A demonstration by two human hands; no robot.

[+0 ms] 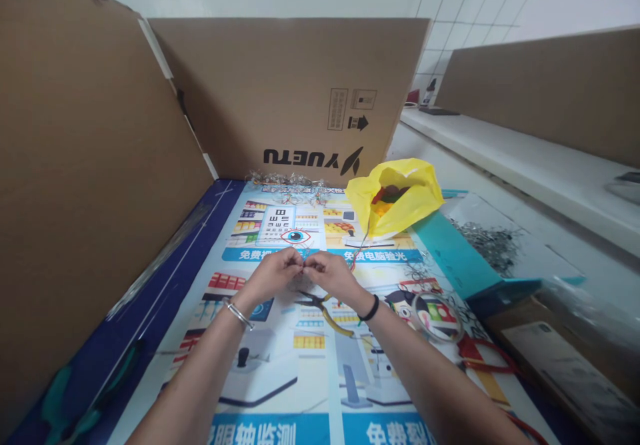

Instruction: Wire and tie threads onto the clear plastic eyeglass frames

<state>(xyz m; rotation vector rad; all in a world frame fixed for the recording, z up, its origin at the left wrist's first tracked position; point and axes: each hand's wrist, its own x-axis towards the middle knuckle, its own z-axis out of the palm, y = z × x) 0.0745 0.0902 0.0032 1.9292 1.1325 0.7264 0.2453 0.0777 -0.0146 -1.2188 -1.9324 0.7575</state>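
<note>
My left hand [275, 273] and my right hand [334, 275] meet fingertip to fingertip above the printed poster [280, 378] at mid-table. Each is closed in a pinch, and whatever lies between the fingers is too small to make out. Just below them rest pliers with yellow handles [334, 322], their dark jaws pointing left. A thin wire [361, 248] runs from near my right hand up toward a yellow plastic bag [420, 212], whose mouth shows red, orange and dark contents.
Thin wire pieces [295, 192] lie along the back; small metal bits [487, 242] fill a box lid at right. A clear tape roll [437, 316], red-handled scissors [487, 355] and a brown box [560, 352] sit right. Green-handled pliers [87, 418] lie front left. Cardboard walls [280, 85] stand behind and left.
</note>
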